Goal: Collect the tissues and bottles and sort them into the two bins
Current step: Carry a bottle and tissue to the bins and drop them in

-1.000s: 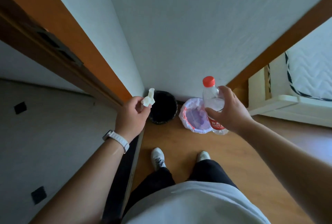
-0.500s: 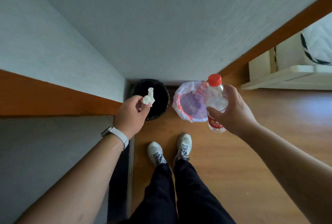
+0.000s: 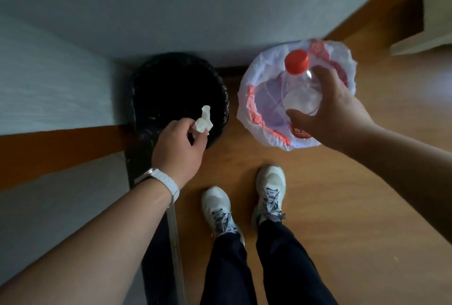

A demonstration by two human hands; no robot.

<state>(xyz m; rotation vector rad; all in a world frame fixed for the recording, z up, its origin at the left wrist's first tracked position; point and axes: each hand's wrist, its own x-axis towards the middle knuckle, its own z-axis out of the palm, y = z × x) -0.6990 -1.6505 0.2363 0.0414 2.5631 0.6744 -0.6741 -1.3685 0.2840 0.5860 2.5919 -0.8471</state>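
Two bins stand side by side on the wooden floor against the wall. The black bin (image 3: pixel 171 79) is on the left, the bin with a white liner and pink drawstring (image 3: pixel 254 79) on the right. My left hand (image 3: pixel 178 148) pinches a crumpled white tissue (image 3: pixel 204 121) over the near rim of the black bin. A clear plastic bottle (image 3: pixel 299 89) with a red cap and red label is upright in my right hand (image 3: pixel 332 113), held above the white-lined bin.
A grey wall (image 3: pixel 195 11) runs behind the bins. On the left a wooden door frame (image 3: pixel 61 145) meets the black bin. My feet in white shoes (image 3: pixel 244 202) stand on the floor just in front. Pale furniture (image 3: pixel 430 23) sits at the far right.
I have stepped closer and my view has tilted down, so both bins look larger. The tissue now hangs over the black bin and the bottle over the white-lined bin.
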